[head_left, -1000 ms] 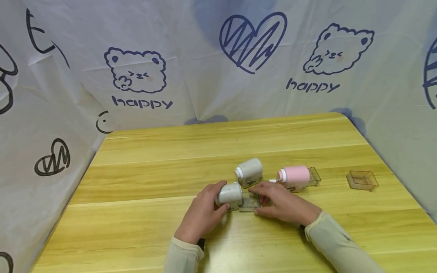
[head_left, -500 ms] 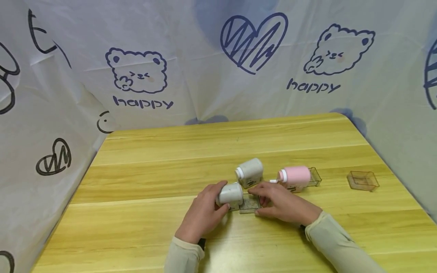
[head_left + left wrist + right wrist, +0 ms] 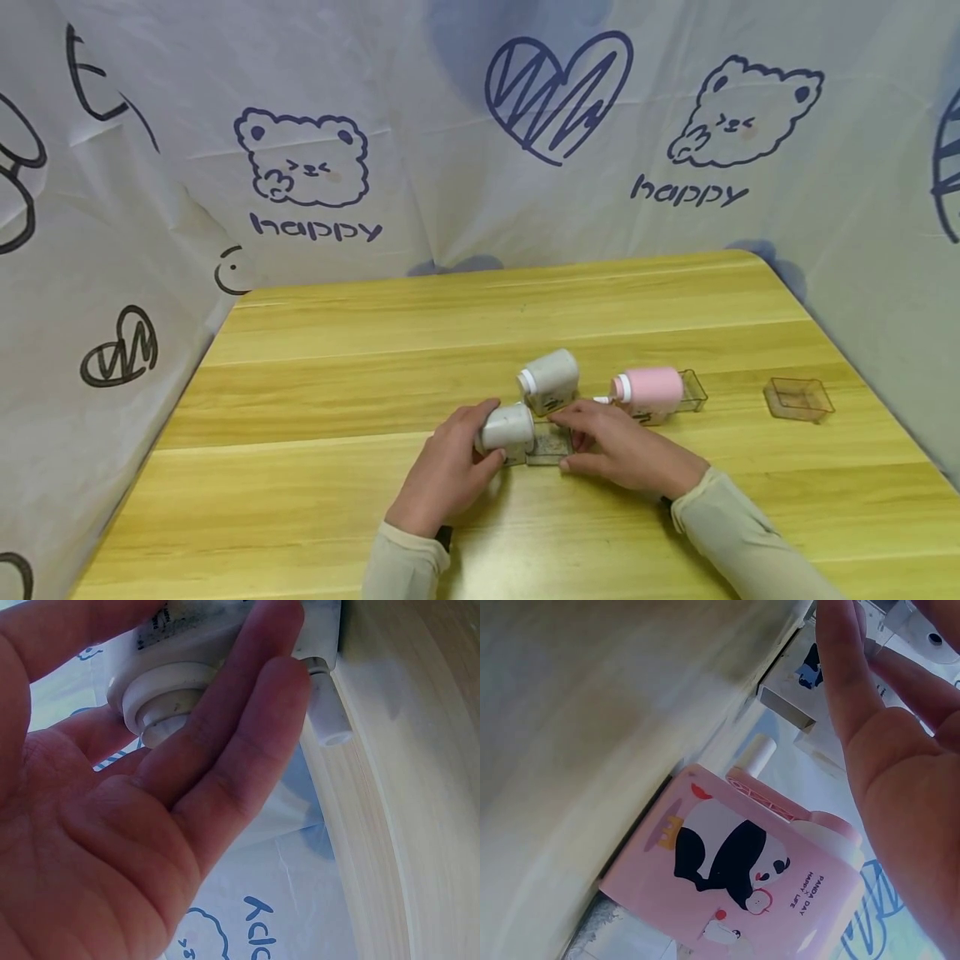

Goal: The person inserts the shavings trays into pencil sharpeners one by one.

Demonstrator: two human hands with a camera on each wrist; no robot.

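Observation:
My left hand [image 3: 447, 467] grips a white hand-crank pencil sharpener [image 3: 507, 427], thumb on the near side and fingers around its left end. In the left wrist view, the sharpener's [image 3: 191, 637] round collar shows behind the fingers, beside a white knob [image 3: 328, 712]. A clear shavings drawer [image 3: 549, 446] with dark residue stands out from the sharpener's right end. My right hand [image 3: 622, 446] pinches that drawer by its right end between thumb and fingers. In the right wrist view, my right hand [image 3: 896, 750] partly covers the drawer, so the grip's detail is hidden.
A second white pencil sharpener [image 3: 551, 379] stands just behind. Right of it is a pink sharpener [image 3: 742, 862] with panda prints; a clear drawer [image 3: 692, 390] shows by its right end. An orange-tinted clear drawer [image 3: 798, 400] lies farther right on the wooden table [image 3: 337, 358].

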